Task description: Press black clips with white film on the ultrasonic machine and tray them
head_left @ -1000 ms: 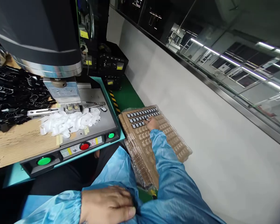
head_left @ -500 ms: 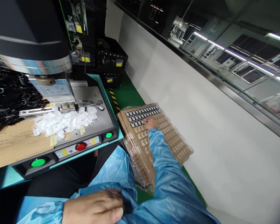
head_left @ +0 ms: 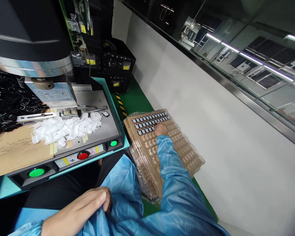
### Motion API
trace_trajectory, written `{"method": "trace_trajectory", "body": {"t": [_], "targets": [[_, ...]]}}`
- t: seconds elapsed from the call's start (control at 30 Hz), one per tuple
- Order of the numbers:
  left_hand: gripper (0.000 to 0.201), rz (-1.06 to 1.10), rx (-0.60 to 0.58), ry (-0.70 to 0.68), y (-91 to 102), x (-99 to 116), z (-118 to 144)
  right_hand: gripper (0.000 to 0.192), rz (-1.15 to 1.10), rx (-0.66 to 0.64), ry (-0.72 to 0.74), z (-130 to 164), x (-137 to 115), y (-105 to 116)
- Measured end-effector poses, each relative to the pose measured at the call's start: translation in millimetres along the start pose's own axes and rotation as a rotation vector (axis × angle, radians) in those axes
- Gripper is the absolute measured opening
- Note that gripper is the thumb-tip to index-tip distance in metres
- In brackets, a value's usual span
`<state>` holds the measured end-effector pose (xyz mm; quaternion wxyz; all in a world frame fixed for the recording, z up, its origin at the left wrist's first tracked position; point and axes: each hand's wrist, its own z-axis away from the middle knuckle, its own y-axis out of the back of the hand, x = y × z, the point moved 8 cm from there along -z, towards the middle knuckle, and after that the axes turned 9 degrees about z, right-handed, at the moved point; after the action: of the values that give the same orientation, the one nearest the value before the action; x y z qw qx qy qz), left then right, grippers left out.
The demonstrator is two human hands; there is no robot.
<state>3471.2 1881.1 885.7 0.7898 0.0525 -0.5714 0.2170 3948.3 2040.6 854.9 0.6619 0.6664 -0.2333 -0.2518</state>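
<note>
My right hand [head_left: 160, 129] reaches down to the clear plastic tray [head_left: 173, 137], fingers closed at the end of the third row of small grey-and-black parts [head_left: 147, 130]. Its fingertips touch that row, and whatever they pinch is hidden. Several rows of these parts sit in the tray's pockets; the pockets nearer me hold none. Over the lap of my blue smock lies my left hand [head_left: 81, 209], back up, with loosely bent fingers and the thumb alongside. Nothing shows in it, though its fingertips are partly hidden.
At the left stands a press machine [head_left: 41, 85] with green buttons [head_left: 36, 172] and a red button [head_left: 83, 155]. White plastic pieces [head_left: 66, 127] are heaped on its plate, with black parts [head_left: 5, 95] behind. Black boxes [head_left: 118, 62] stand at the back, and a white wall [head_left: 186, 95] runs along the right.
My left hand has slid left on my lap and turned, its fingers more bent. My right hand has moved slightly, and the grey part at its fingertips now sits in the row.
</note>
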Motion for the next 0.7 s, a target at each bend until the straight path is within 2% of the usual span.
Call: {"method": "trace_trajectory", "body": {"t": [0.1,0.2,0.33,0.4,0.47,0.53,0.6,0.7], "targets": [[0.059,0.082,0.103,0.023,17.2,-22,6,0.041,0.028,-0.013,-0.018,-4,0,-4],[0.061,0.111,0.152,-0.017,28.5,-36,9,0.039,0.047,-0.022,-0.020,-3,1,-5],[0.061,0.056,0.173,-0.092,38.7,-33,11,0.043,0.050,0.027,0.019,2,-8,4],[0.055,-0.021,0.259,-0.088,52.1,-28,12,0.043,0.013,0.094,0.066,7,-27,13],[0.048,-0.156,0.411,-0.107,76.4,-18,13,0.039,-0.091,0.144,0.193,19,-66,21],[0.040,-0.357,0.604,-0.200,108.4,0,17,0.037,-0.241,0.141,0.419,42,-122,25],[0.032,-0.583,0.788,-0.307,140.2,17,22,0.034,-0.376,0.119,0.681,81,-184,29],[0.028,-0.829,0.990,-0.334,180.7,27,31,0.028,-0.468,0.123,0.971,141,-262,31]]}}
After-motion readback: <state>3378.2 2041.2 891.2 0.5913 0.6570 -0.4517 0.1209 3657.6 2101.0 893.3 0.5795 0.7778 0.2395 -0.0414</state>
